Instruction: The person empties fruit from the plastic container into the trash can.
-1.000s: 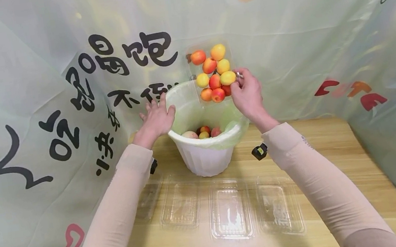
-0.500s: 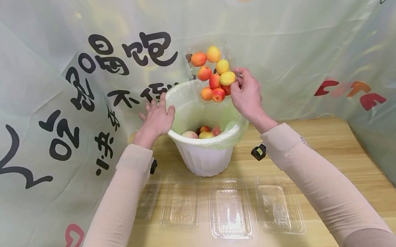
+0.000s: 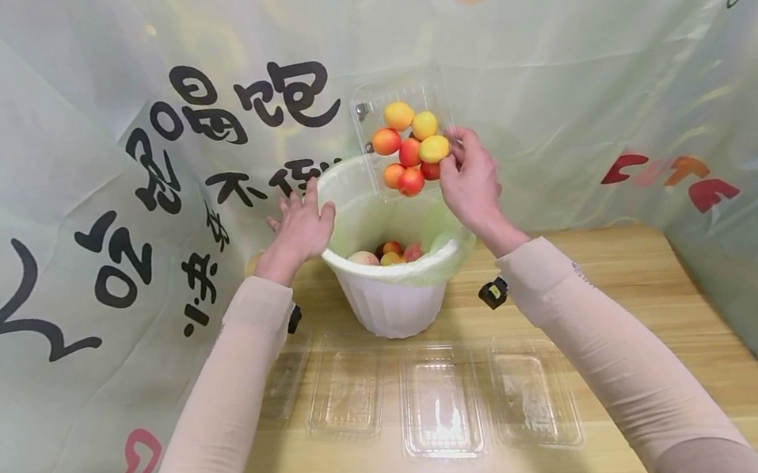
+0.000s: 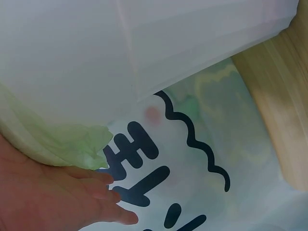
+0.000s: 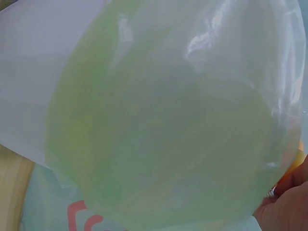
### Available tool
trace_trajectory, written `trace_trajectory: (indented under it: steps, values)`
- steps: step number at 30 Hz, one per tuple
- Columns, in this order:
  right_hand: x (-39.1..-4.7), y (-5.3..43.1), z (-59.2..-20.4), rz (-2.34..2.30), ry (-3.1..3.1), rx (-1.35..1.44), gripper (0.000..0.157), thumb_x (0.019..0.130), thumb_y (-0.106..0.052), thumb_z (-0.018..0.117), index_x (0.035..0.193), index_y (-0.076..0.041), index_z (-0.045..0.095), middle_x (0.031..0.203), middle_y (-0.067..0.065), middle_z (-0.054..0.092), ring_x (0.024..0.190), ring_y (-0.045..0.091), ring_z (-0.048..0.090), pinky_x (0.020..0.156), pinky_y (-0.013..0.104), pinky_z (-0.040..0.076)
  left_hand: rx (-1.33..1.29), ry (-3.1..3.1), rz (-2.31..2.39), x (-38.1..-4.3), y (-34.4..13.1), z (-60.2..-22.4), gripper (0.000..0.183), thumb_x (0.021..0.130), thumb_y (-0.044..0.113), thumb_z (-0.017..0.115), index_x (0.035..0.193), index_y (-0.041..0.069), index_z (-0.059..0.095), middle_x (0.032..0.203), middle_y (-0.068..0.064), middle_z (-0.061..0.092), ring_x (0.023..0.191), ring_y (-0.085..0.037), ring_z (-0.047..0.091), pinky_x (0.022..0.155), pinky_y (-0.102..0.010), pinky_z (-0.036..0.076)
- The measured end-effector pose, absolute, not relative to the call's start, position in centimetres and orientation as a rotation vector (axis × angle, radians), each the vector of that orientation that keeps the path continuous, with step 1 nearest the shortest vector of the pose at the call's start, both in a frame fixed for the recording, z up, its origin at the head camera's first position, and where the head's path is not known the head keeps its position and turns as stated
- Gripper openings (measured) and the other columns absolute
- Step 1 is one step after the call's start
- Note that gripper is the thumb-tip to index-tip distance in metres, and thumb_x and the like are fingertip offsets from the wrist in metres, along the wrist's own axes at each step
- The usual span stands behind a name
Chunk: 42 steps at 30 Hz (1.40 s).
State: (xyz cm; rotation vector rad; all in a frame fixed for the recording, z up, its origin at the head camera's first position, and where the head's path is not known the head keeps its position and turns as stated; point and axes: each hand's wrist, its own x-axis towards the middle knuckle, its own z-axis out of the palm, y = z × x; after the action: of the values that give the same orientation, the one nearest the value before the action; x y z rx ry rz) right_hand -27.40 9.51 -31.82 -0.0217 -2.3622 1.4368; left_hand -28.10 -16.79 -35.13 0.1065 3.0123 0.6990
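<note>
Tilted above a white bin (image 3: pixel 394 306), a clear plastic box (image 3: pixel 429 84) carries several small red, orange and yellow fruits (image 3: pixel 409 153). My right hand (image 3: pixel 474 180) grips its right edge between thumb and fingers. In the right wrist view, the pale green bin liner (image 5: pixel 159 134) fills most of the picture and my right hand (image 5: pixel 286 207) shows only at the lower right corner. My left hand (image 3: pixel 299 227) rests against the bin's left rim with its fingers spread. The left wrist view has these fingers extended beside the liner edge (image 4: pixel 91 144). More fruits (image 3: pixel 391 252) lie inside the bin.
Along the front of the wooden table (image 3: pixel 618 301) lie several clear plastic boxes, one of them a box (image 3: pixel 440 404) just before the bin. Printed cloth walls (image 3: pixel 581 82) close in the back and both sides.
Fruits have slid down the tilted box, leaving its upper part bare, and fewer show in it now. Fruits inside the bin have shifted slightly. My left hand stays in place.
</note>
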Motion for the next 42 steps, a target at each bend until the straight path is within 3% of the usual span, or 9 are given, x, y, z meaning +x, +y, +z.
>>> trace_trajectory:
  steps: [11, 16, 25, 42]
  values:
    - [-27.36, 9.41, -31.93, 1.422, -2.337, -0.031, 0.045, 0.097, -0.018, 0.045, 0.142, -0.023, 0.05, 0.141, -0.007, 0.059, 0.122, 0.008, 0.058, 0.096, 0.049, 0.039, 0.107, 3.015, 0.689, -28.19, -16.87, -35.27, 0.068, 0.105, 0.046, 0.023, 0.161, 0.019, -0.003, 0.161, -0.032, 0.003, 0.149, -0.051, -0.004, 0.113, -0.073, -0.005]
    - [-27.33, 9.37, -32.02, 1.421, -2.328, 0.01, 0.045, 0.1, -0.014, 0.045, 0.144, -0.021, 0.046, 0.146, -0.008, 0.055, 0.13, 0.006, 0.054, 0.102, 0.048, 0.039, 0.102, 3.014, 0.69, -28.19, -16.86, -35.26, 0.068, 0.105, 0.046, 0.024, 0.161, 0.019, -0.003, 0.161, -0.032, 0.003, 0.149, -0.051, -0.004, 0.113, -0.073, -0.005]
    - [-27.53, 9.41, -32.33, 1.47, -2.251, 0.107, 0.041, 0.102, -0.005, 0.044, 0.142, -0.015, 0.046, 0.145, 0.004, 0.056, 0.132, 0.013, 0.054, 0.111, 0.037, 0.042, 0.103, 3.013, 0.707, -28.21, -16.88, -35.31, 0.068, 0.105, 0.046, 0.024, 0.161, 0.019, -0.003, 0.161, -0.032, 0.003, 0.149, -0.051, -0.005, 0.113, -0.073, -0.005]
    - [-27.58, 9.48, -32.64, 1.524, -2.16, 0.163, 0.041, 0.103, -0.007, 0.046, 0.143, -0.017, 0.046, 0.146, -0.001, 0.055, 0.132, 0.006, 0.052, 0.109, 0.022, 0.042, 0.112, 3.012, 0.745, -28.2, -16.81, -35.29, 0.067, 0.105, 0.046, 0.025, 0.161, 0.021, -0.002, 0.161, -0.033, 0.004, 0.149, -0.051, -0.004, 0.112, -0.074, -0.005]
